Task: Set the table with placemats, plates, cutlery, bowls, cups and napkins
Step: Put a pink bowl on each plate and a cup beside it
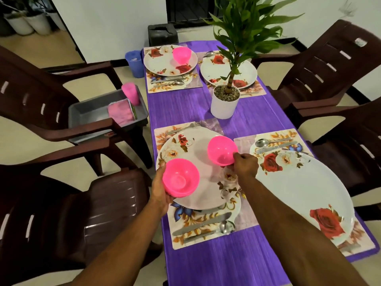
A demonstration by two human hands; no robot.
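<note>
Bowl step right now. Left hand (159, 187) cupping a stack of pink plastic bowls (180, 177) from underneath, fingers curled round the side, held over the near-left plate's (198, 162) edge. Right hand (245, 165) pinching the rim of a single pink bowl (222, 150), tilted, just above or touching that same plate, can't tell which. Best bet: level it out, set it down mid-plate, let go only once flat. Light, smooth, glossy plastic on a slick floral plate, so probably slides easily. Near-right plate (299, 188) and far-right plate (227, 73) bowl-less so far; far-left bowl (181, 55) already down. Cups (130, 93) and pink napkins (120, 112) waiting in the grey tub (86, 112).
</note>
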